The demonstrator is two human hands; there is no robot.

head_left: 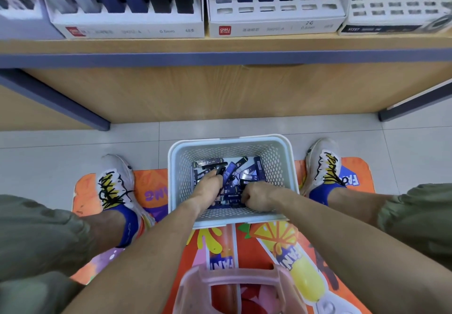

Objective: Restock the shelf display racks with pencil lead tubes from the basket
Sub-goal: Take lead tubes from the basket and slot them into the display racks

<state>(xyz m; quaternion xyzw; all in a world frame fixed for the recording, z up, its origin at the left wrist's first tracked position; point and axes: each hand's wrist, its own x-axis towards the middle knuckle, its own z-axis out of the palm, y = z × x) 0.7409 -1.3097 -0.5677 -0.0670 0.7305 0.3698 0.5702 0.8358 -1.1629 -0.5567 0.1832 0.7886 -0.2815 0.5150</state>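
While both hands are down in the basket, this is how things lie:

Basket: a pale grey perforated plastic basket (230,147) sits on the floor between the person's feet, on an orange printed mat (156,191).
Tubes: dark blue and black flat pencil lead tubes (247,175) lie loose and crisscrossed in its bottom.
Left hand: left hand (208,186) with fingers curled around a black tube whose end juts out above the knuckles.
Right hand: right hand (256,197) closed low among the tubes; whether its fingers pinch one I cannot tell.
Racks: white slotted display racks (276,17) on the wooden shelf (220,44) above; the middle one has open front slots.
Risk: a loosely gathered tube could slip on the lift to the shelf; grades could also get mixed, since labels lie facing every way.
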